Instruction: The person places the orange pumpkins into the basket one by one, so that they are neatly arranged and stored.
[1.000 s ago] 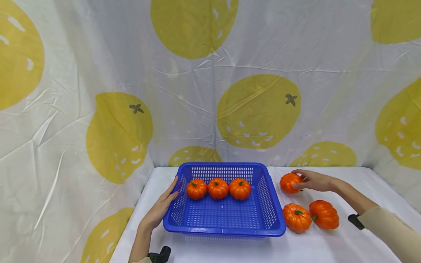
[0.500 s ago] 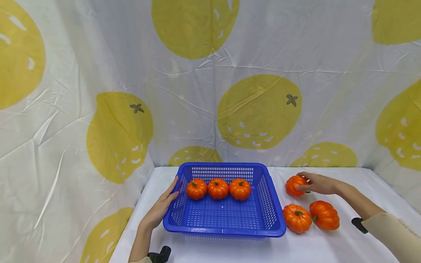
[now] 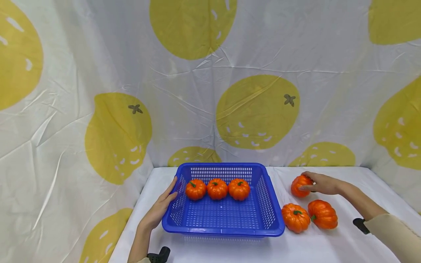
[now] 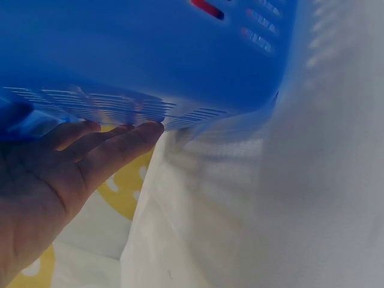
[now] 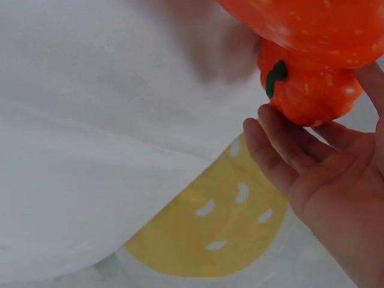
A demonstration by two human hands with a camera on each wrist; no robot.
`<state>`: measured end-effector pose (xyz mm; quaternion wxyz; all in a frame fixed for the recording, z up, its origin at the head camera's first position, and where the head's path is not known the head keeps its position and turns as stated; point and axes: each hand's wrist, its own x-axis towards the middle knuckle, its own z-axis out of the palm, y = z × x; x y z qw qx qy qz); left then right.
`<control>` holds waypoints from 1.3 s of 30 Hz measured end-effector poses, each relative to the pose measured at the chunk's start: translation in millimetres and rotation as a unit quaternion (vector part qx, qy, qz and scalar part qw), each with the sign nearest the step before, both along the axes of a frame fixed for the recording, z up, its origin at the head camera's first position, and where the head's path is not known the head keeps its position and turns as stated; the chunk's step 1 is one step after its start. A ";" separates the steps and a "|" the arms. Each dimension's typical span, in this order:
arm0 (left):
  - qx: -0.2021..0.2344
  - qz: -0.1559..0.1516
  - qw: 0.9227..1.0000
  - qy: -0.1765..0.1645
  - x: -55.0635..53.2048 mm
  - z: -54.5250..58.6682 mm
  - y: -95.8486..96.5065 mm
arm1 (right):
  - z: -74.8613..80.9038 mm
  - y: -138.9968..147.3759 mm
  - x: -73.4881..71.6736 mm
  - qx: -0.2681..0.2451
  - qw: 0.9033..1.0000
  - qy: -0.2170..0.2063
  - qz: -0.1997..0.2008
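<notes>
My left hand (image 3: 158, 209) rests against the left side of a blue plastic basket (image 3: 223, 231), its fingers stretched along the outer wall, as the left wrist view shows. Inside the basket, three small orange pumpkins sit in a row: a left one (image 3: 196, 189), a middle one (image 3: 217, 189) and a right one (image 3: 239, 189). Right of the basket, my right hand (image 3: 323, 183) holds another orange pumpkin (image 3: 298, 187) between thumb and fingers. In the right wrist view, that pumpkin (image 5: 312, 90) with its green stem is partly hidden behind a nearer pumpkin (image 5: 318, 27).
Two more pumpkins lie nearer on the white table (image 3: 296, 252): one (image 3: 295, 218) beside the basket's right corner, another (image 3: 323, 214) tilted just to its right. A white cloth (image 3: 184, 109) printed with lemons hangs behind and at the sides.
My right hand and the pumpkin it holds have moved a little to the right, away from the basket. The left hand and the basket stay where they were.
</notes>
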<state>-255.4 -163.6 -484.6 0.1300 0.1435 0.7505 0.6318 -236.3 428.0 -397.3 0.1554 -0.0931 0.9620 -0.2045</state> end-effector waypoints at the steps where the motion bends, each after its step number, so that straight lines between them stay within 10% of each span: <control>1: 0.000 0.000 1.000 0.000 0.2 0.3 -0.1 | 0.6 1.7 0.7 0.005 1.000 0.004 0.000; 10: 0.001 -0.002 1.000 -0.002 2.7 2.1 -0.1 | 3.0 9.4 6.0 0.043 0.999 0.030 0.002; 26: 0.003 -0.004 1.000 -0.009 3.7 3.7 -1.6 | -23.8 14.9 15.8 -0.088 0.996 0.023 -0.008; 39: 0.002 -0.005 1.000 -0.006 0.6 1.1 -1.9 | -18.1 24.0 22.4 -0.021 0.998 0.067 -0.007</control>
